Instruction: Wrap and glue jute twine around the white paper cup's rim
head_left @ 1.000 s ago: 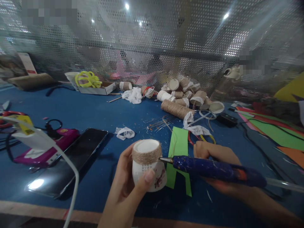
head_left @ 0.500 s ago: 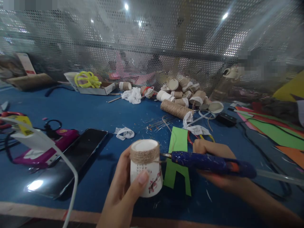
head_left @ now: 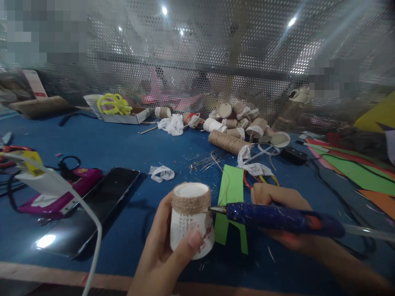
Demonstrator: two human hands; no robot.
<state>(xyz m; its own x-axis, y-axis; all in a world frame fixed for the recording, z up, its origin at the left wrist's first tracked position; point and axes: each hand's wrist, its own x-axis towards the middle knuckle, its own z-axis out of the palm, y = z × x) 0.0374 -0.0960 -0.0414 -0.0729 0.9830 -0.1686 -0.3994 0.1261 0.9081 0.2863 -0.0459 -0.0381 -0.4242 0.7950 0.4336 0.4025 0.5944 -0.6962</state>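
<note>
A white paper cup (head_left: pixel 182 230) with printed characters and a pink blossom branch is gripped in my left hand (head_left: pixel 166 242), thumb across its front. Brown twine (head_left: pixel 191 204) is wound in a band around the cup's upper part. In my right hand (head_left: pixel 284 201) I hold a dark blue hot glue gun (head_left: pixel 271 220), a clear glue stick (head_left: pixel 367 231) showing at its back end. The metal nozzle meets the cup's side at the lower edge of the twine; whether it touches, I cannot tell. Behind the nozzle lies a cut green paper piece (head_left: pixel 232 185).
A twine spool (head_left: pixel 230 142) lies ahead, before a pile of twine-wrapped cups (head_left: pixel 257 126). At left are a black phone (head_left: pixel 120 185), a magenta power strip (head_left: pixel 83 183) and a white cable (head_left: pixel 92 222). Coloured paper (head_left: pixel 348 164) sits at right, scissors handles (head_left: pixel 268 179) beyond my right hand.
The cup in my left hand has moved slightly right and turned a little. The glue gun has shifted slightly right and down, its nozzle still at the twine's lower edge.
</note>
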